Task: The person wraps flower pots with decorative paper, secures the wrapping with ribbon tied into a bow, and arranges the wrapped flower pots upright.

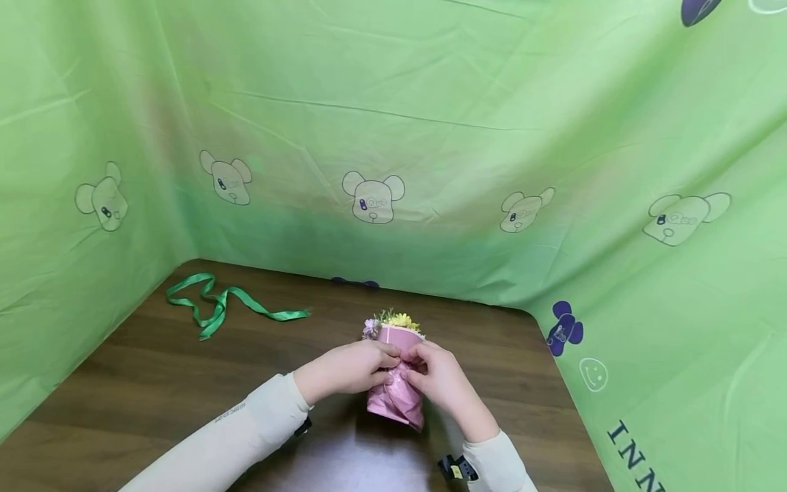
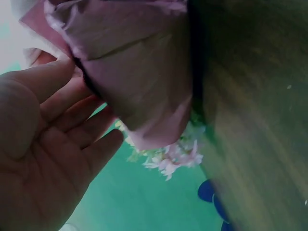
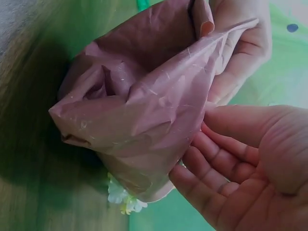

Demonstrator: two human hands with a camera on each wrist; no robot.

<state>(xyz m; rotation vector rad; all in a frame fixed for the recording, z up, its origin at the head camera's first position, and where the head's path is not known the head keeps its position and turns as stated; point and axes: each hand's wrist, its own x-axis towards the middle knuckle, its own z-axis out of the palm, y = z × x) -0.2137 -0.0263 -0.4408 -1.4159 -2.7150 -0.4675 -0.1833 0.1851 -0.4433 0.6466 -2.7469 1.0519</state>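
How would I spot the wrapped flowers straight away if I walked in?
On the brown wooden table, in front of the green cloth, find the left hand and right hand. They hold the wrapped flowers, blooms at the far end. Crinkled pink paper sets them apart from the loose green ribbon lying to the left.

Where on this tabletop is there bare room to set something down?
Bare tabletop shows between the right hand and the green curtain on the right, and on the left between the green ribbon and the left sleeve. Crowded: the middle, where the right hand and left hand pinch the pink wrap, flowers at its far end.
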